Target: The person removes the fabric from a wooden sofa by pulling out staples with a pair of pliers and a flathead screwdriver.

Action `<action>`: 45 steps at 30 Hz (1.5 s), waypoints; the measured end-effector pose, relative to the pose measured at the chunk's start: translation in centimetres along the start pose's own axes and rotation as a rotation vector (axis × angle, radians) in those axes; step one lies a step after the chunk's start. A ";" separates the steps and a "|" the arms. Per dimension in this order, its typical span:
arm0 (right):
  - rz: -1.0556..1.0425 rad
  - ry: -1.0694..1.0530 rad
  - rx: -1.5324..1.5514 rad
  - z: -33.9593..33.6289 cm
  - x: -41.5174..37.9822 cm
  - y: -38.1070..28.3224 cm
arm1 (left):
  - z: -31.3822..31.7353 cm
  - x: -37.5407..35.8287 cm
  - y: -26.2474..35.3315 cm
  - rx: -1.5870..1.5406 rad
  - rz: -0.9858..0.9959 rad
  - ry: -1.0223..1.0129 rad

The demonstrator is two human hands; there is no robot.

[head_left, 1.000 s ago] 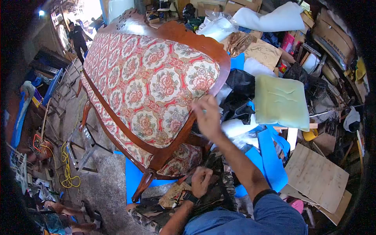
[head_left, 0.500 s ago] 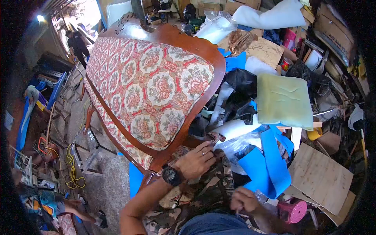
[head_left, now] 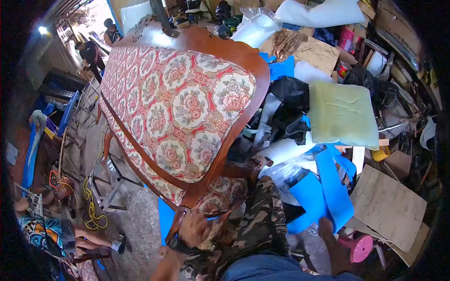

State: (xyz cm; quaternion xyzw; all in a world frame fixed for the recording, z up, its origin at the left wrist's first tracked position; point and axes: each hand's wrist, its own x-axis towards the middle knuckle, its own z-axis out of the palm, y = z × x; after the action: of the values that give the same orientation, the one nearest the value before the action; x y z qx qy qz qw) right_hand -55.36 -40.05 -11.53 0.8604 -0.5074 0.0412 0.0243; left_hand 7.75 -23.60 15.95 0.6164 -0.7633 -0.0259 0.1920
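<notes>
- The sofa (head_left: 180, 100), with floral upholstery and a carved wood frame, is tipped up on its side on the floor, probably so its underside and leg (head_left: 174, 224) are easy to get at.
- Left hand (head_left: 194, 228) sits low by that leg, fingers curled loosely; blurry, so I can't tell if the grip has anything in it.
- Right hand (head_left: 330, 236) reaches down beside the blue sheet (head_left: 323, 192) and pink stool (head_left: 358, 246); grip can't be made out either.
- Green cushion (head_left: 342, 112) is parked on the clutter pile.
- No readable labels or writing anywhere.
</notes>
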 end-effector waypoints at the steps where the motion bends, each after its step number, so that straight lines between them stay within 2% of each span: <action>1: 0.064 -0.206 -0.028 0.7 3.5 -1.5 | 0.0 -0.4 0.8 -0.070 -0.010 0.056; 2: 0.355 -0.045 0.427 0.4 7.7 -4.8 | 0.0 -0.5 2.5 -0.141 -0.023 0.111; 3: -0.025 0.355 0.232 1.6 11.8 -6.8 | 0.3 -0.4 3.9 -0.212 -0.038 0.173; 4: 0.344 0.007 0.677 -4.9 16.8 -11.7 | 0.9 -0.3 4.7 -0.250 -0.009 0.193; 5: 0.322 0.120 0.788 -7.4 20.5 -15.6 | 1.5 0.0 5.5 -0.286 0.019 0.215; 6: 0.184 0.190 1.044 -9.9 23.7 -18.7 | 1.9 0.3 6.1 -0.319 0.047 0.233; 7: 0.121 0.222 0.954 -14.2 26.6 -22.0 | 2.0 0.5 6.6 -0.308 0.003 0.212; 9: -0.011 0.389 1.241 -16.1 32.1 -26.5 | 1.9 0.6 7.4 -0.283 -0.081 0.158; 10: -0.021 0.375 1.346 -19.8 33.5 -28.7 | 1.3 1.0 7.5 -0.235 -0.022 0.128; 11: -0.031 0.359 1.449 -24.1 34.3 -30.6 | 1.2 1.2 7.9 -0.262 -0.045 0.180; 13: -0.100 0.550 1.516 -26.8 36.6 -33.3 | 1.4 1.7 9.2 -0.320 -0.089 0.285; 18: -0.035 0.658 1.517 -26.3 42.1 -34.9 | -1.7 1.5 9.9 -0.263 -0.129 0.352; 20: -0.018 0.687 1.465 -26.4 43.0 -35.2 | -4.4 0.1 8.4 -0.157 -0.158 0.362; 22: -0.012 0.724 1.402 -27.1 43.1 -35.3 | -6.1 -1.1 5.7 -0.041 -0.182 0.469; 25: 0.008 0.824 1.285 -27.2 43.4 -35.3 | -11.0 0.7 4.1 0.082 -0.119 0.420; 28: -0.019 0.900 1.308 -27.5 43.4 -35.9 | -13.2 2.1 3.2 0.157 -0.108 0.437; 30: -0.027 0.893 1.281 -27.5 43.5 -35.9 | -13.7 2.9 3.0 0.168 -0.120 0.483; 45: -0.074 0.931 1.274 -27.6 43.6 -36.0 | -13.0 2.5 3.4 0.143 -0.163 0.382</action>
State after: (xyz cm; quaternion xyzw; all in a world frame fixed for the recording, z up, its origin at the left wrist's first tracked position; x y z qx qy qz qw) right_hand -4.12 -58.26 20.14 0.6193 -0.2946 0.6789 -0.2623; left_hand 8.40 -22.58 29.56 0.6819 -0.6605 0.1300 0.2860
